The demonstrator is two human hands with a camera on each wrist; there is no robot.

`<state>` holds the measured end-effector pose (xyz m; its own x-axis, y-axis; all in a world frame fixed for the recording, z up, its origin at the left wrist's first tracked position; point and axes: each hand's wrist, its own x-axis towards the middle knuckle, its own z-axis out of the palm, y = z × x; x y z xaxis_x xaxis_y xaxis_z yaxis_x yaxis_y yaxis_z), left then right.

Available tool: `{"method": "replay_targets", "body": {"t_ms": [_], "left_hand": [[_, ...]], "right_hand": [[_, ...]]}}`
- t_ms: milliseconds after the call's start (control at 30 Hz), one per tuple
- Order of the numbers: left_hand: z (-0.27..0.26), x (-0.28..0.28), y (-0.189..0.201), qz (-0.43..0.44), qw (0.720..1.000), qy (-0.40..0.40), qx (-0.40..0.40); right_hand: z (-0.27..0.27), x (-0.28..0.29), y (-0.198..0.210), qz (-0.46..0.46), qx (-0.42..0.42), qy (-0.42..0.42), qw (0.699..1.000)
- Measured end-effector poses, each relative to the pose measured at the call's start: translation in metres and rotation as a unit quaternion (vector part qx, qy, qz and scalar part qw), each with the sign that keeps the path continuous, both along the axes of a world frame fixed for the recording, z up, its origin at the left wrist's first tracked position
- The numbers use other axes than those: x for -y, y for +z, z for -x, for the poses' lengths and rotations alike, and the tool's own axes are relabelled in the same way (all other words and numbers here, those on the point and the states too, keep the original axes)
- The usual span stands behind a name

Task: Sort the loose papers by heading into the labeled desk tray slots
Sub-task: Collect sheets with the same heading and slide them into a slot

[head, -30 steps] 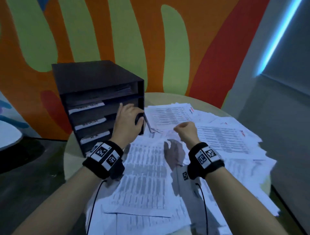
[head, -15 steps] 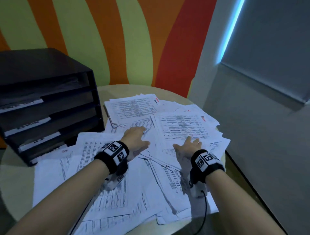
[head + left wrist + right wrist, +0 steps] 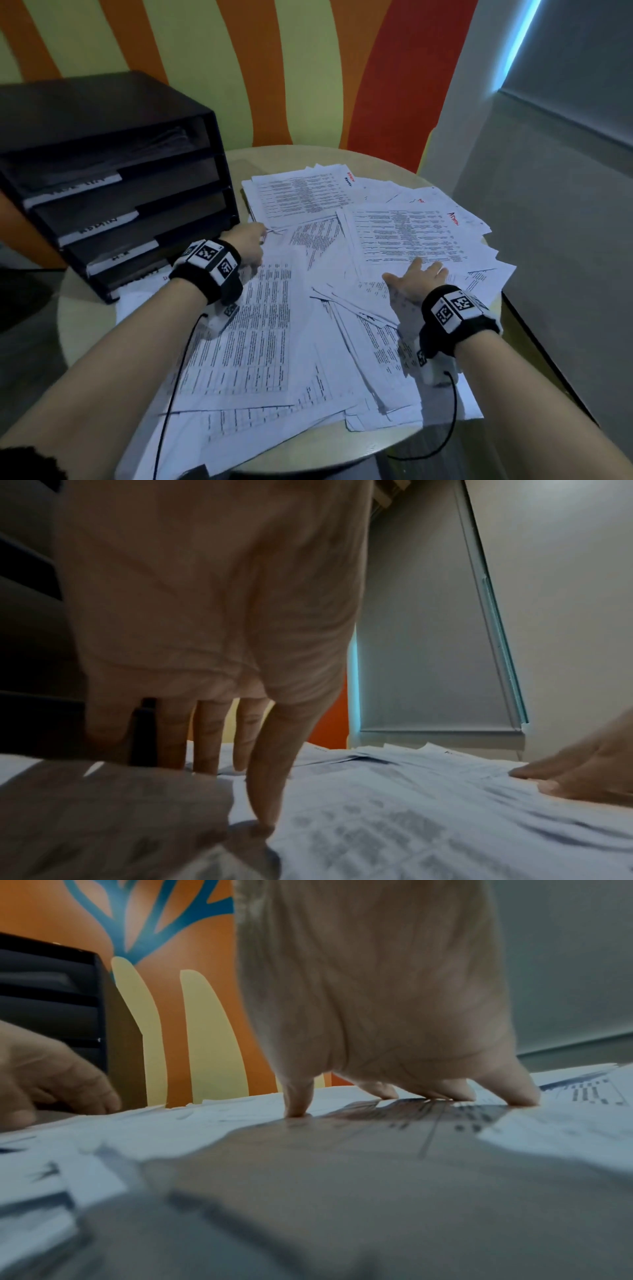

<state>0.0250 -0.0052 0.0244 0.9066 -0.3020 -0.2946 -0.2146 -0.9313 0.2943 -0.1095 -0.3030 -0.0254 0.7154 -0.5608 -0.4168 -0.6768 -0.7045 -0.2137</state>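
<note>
Tray (image 3: pixel 113 164) stood at left of frame on the round worktop (image 3: pixel 85 308): black, four stacked slots, each with a white label strip. Lettering too dim to read. Top slot held some sheets; contents of the other slots could not be told.

Left hand (image 3: pixel 245 245) lay just right of the tray's lower corner, on the near-left part of the papers (image 3: pixel 274 325). Grip wide: fingers (image 3: pixel 209 737) straight and spread, tips down on the sheets, holding nothing.

Papers covered most of the worktop from centre to right, overlapping at odd angles, printed with tables. Red headings at the far corners of the upper sheets; one (image 3: pixel 452 218) read "Admin".

Right hand (image 3: pixel 416 279) rested at centre-right on the pile. Grip wide here too: fingertips (image 3: pixel 298 1107) pressed flat on a sheet, nothing held.

Wall behind: orange, green and red stripes. Grey blind at upper right.
</note>
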Motion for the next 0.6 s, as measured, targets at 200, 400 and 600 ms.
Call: {"method": "replay_targets", "body": {"t_ms": [200, 400, 600], "left_hand": [[0.001, -0.034, -0.007, -0.073, 0.995, 0.006, 0.064], [0.006, -0.041, 0.012, 0.027, 0.99, -0.003, 0.142], [0.019, -0.037, 0.054, 0.271, 0.946, -0.07, 0.163]], "right_hand": [[-0.002, 0.0, 0.001, 0.021, -0.003, 0.003, 1.0], [-0.001, -0.002, 0.007, 0.011, 0.009, -0.007, 1.0], [0.007, -0.035, 0.046, -0.26, 0.255, -0.005, 0.931]]}}
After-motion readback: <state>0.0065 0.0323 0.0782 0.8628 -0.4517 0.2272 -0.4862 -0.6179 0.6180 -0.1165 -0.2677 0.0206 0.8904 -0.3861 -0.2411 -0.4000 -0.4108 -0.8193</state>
